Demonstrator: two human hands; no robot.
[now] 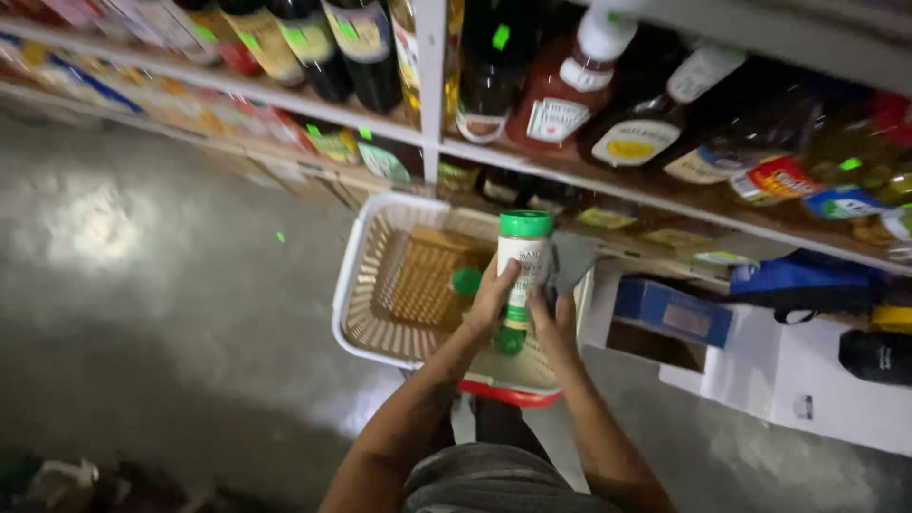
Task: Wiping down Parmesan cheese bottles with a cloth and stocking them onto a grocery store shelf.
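Both my hands hold a white shaker jar with a green lid (523,249) upright over a cream plastic basket (366,266). My left hand (490,300) grips the jar's left side, and my right hand (555,321) wraps its right side and also pinches a grey cloth (573,258). Below the jar a green bottle (513,334) shows between my hands, and another green cap (466,281) lies in the basket beside a brown box (429,275).
Shelves (532,161) in front carry dark glass bottles (366,47), a red sauce bottle (560,95) and packets. To the right stand white cartons (807,380), a blue box (673,312) and a blue bag (807,274). Grey shiny floor (142,285) spreads left.
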